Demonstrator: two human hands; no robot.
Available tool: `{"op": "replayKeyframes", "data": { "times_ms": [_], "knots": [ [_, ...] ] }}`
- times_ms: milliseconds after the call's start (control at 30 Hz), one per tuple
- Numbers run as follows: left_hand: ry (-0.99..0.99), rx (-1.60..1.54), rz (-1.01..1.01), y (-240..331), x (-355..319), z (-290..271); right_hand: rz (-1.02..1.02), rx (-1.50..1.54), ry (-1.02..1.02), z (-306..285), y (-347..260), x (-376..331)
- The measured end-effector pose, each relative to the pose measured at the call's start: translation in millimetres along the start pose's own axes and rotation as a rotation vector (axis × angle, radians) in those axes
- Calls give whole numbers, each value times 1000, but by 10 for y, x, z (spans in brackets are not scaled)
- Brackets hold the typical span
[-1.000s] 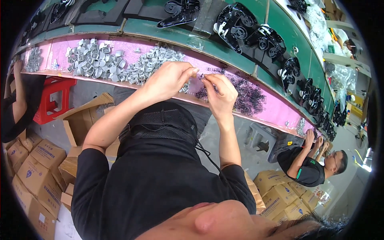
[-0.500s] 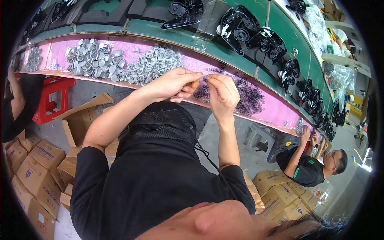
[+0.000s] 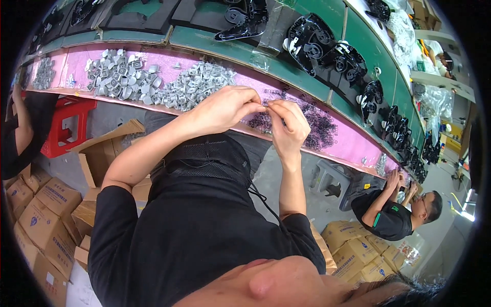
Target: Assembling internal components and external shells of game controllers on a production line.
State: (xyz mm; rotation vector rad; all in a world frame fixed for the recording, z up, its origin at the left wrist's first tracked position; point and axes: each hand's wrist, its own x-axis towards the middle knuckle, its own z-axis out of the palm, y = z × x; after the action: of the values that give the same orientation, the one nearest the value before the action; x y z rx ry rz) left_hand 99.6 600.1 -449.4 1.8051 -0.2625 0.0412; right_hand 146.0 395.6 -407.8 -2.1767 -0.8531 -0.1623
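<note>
My left hand (image 3: 227,108) and my right hand (image 3: 289,124) meet fingertip to fingertip above the near edge of the pink bench surface (image 3: 250,82). Both are pinched closed; whatever sits between the fingertips is too small to make out. Behind my right hand spreads a pile of small black parts (image 3: 319,128), partly covered by that hand. Just beyond my left wrist lies a heap of small grey plastic pieces (image 3: 197,82). Farther left is a heap of larger grey plastic caps (image 3: 120,77).
A green conveyor (image 3: 215,43) beyond the bench carries glossy black housings (image 3: 309,43) on dark foam. A co-worker (image 3: 394,212) sits at the right, hands at the bench. At left stand a red stool (image 3: 66,125), an open carton (image 3: 105,158) and stacked boxes (image 3: 48,220).
My left hand has turned, its fingers now reaching over to meet the right fingertips. The right hand has shifted slightly down and right. The black housings have moved a little to the right.
</note>
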Motion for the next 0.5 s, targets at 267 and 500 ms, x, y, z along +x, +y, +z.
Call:
{"op": "replayKeyframes", "data": {
  "times_ms": [267,500],
  "knots": [
    [-107,-499,-510,82,20,-12,-101,-39,28,84,-29,1],
    [52,245,172,89,-17,-73,12,-35,-57,30,-62,-24]
  ]
}}
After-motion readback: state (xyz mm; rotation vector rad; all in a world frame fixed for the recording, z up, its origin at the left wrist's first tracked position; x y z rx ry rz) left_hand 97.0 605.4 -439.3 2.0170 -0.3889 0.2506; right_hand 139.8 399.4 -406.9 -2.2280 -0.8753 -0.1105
